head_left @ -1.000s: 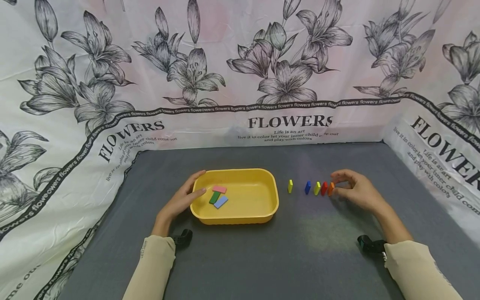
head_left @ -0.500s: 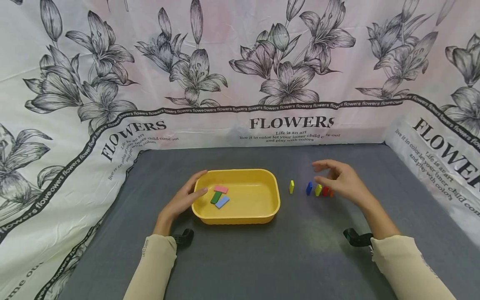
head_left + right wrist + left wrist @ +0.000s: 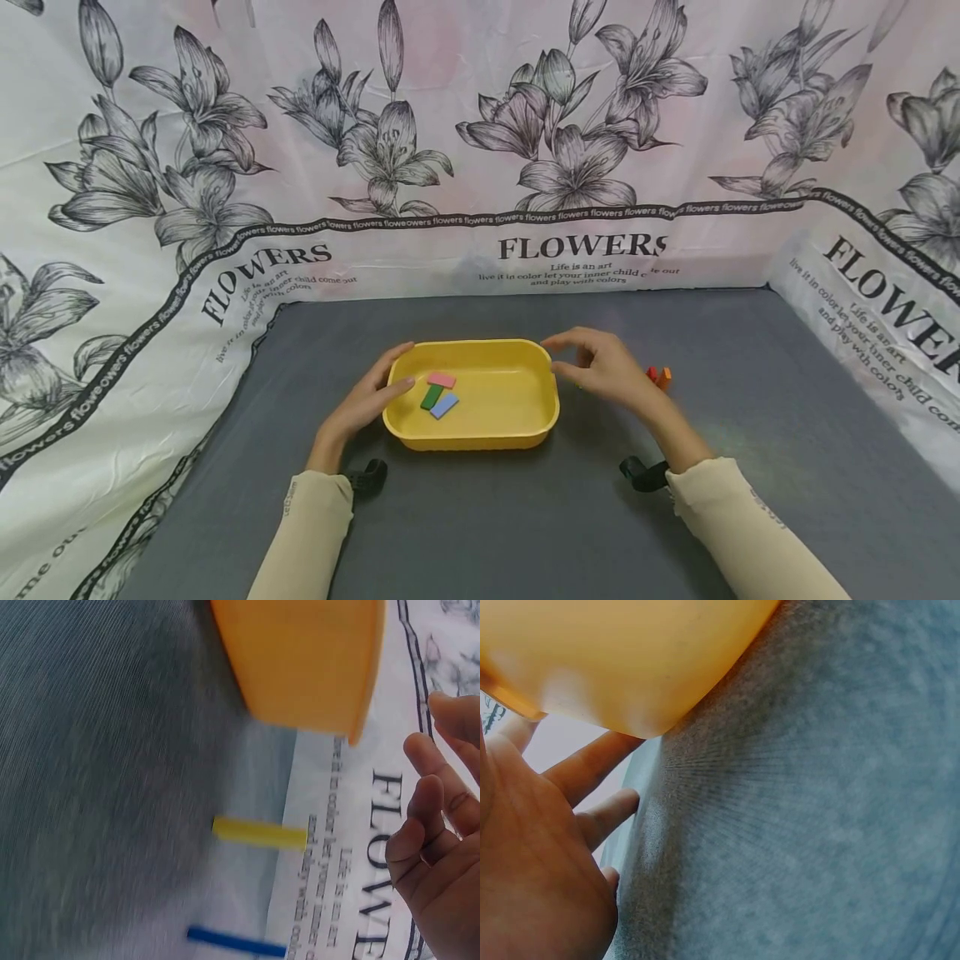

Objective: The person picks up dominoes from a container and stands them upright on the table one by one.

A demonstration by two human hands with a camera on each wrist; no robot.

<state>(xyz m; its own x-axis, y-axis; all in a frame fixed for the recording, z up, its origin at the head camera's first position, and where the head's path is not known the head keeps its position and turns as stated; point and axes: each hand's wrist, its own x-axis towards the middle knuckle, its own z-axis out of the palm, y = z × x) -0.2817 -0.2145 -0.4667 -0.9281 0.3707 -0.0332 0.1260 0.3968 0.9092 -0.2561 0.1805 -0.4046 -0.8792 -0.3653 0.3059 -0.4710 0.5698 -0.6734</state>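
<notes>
A shallow yellow tray (image 3: 472, 439) stands on the grey table. Pink (image 3: 441, 380), green (image 3: 431, 397) and light blue (image 3: 444, 407) dominoes lie flat inside it. My left hand (image 3: 352, 408) rests at the tray's left end, thumb over the rim and straight, spread fingers along the outer side. My right hand (image 3: 607, 371) hovers by the tray's right rim, fingers loosely bent, with nothing visible in them. A yellow domino (image 3: 260, 833) and a blue domino (image 3: 236, 941) stand below it in the right wrist view. Red (image 3: 651, 374) and orange (image 3: 664, 379) dominoes show behind the right wrist.
Behind the table hangs a white flower-printed cloth (image 3: 420, 258), which also runs along both sides. Grey tabletop (image 3: 480, 525) stretches in front of the tray. Each wrist wears a black camera mount, such as the left mount (image 3: 367, 477).
My right hand has moved left from beside the orange domino, over the row, to the tray's right rim, now covering most of the row. The left hand and tray stay put.
</notes>
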